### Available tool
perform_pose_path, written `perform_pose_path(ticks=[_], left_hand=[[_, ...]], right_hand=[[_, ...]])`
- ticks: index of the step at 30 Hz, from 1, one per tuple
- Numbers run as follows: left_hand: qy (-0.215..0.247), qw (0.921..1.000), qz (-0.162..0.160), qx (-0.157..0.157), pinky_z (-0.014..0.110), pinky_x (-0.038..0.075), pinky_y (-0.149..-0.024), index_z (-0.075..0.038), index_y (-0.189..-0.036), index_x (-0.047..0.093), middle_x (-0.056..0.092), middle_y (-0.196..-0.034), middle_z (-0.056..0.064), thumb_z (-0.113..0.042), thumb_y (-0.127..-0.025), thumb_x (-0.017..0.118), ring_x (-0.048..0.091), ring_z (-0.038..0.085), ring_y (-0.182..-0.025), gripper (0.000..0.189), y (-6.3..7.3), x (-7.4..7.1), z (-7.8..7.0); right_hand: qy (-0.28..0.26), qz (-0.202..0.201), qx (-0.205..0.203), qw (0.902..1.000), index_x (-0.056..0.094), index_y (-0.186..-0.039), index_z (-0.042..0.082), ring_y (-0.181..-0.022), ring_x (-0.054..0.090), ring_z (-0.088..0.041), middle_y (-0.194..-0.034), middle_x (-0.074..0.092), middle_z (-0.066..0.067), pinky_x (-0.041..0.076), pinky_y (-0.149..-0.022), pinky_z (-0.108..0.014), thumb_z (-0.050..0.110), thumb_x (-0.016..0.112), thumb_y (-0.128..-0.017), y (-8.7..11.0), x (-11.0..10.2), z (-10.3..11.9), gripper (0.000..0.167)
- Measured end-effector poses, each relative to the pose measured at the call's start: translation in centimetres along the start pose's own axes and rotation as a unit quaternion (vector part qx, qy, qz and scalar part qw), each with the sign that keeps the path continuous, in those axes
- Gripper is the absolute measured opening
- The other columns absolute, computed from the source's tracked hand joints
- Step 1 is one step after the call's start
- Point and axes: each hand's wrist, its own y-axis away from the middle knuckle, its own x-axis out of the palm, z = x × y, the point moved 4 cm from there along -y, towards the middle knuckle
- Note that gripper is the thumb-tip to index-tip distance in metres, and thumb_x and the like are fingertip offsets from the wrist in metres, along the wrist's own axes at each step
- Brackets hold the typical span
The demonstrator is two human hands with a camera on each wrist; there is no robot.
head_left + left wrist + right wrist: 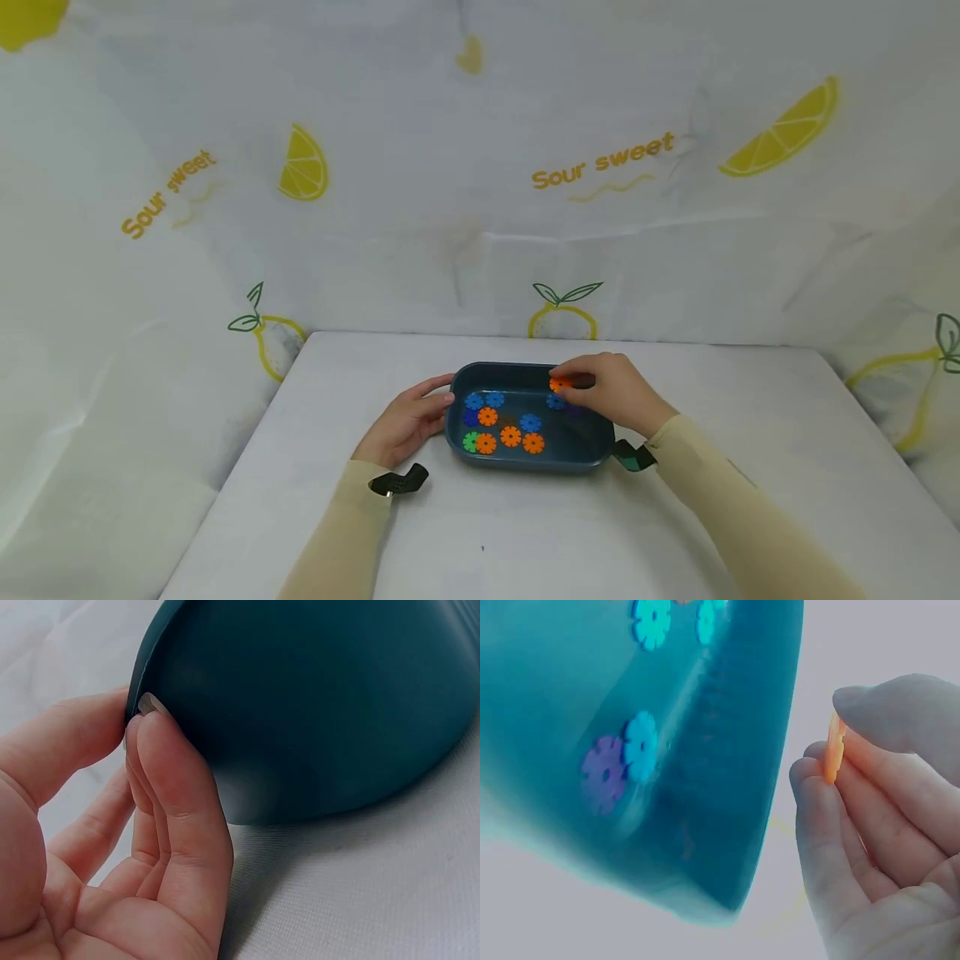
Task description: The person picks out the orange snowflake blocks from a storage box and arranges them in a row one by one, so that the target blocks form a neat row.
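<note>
the left hand [406, 423] pinches the tray [525, 463] at its nine o'clock end; a loose hold could let it swivel. toward two o'clock, the right hand [618, 392] pinches an orange disc [558, 385], which could slip if that pinch slackens.

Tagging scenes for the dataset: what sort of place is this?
Probably a makeshift filming booth, though the frames can't confirm it: lemon-print sheeting behind and beside a white table, with a tray of small notched discs on it.
</note>
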Motion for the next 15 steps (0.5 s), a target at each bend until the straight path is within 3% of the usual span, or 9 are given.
perform_pose_path(ticks=[9, 15], left_hand=[[0.001, 1.0, -0.002, -0.007, 0.029, 0.061, -0.099, -0.015, -0.156, 0.056, 0.07, -0.141, 0.01, -0.02, -0.103, 0.076, 0.071, 0.014, -0.108, 0.057, 0.5, -0.5, 0.4], [0.005, 0.9999, 0.009, -0.002, 0.028, 0.062, -0.095, -0.016, -0.157, 0.055, 0.073, -0.137, 0.008, -0.019, -0.105, 0.073, 0.072, 0.012, -0.104, 0.055, 0.1, -0.1, 0.3]], right_hand=[[-0.059, -0.033, 0.04, 0.9969, 0.078, -0.132, 0.017, -0.118, 0.076, -0.025, -0.127, 0.08, -0.001, 0.063, -0.099, -0.044, 0.024, 0.081, -0.099, 2.5, -1.3, -3.1, 0.034], [-0.069, -0.06, 0.066, 0.9936, 0.078, -0.133, 0.023, -0.117, 0.077, -0.023, -0.128, 0.08, 0.001, 0.06, -0.093, -0.027, 0.03, 0.081, -0.099, 4.7, -3.0, -5.2, 0.035]])
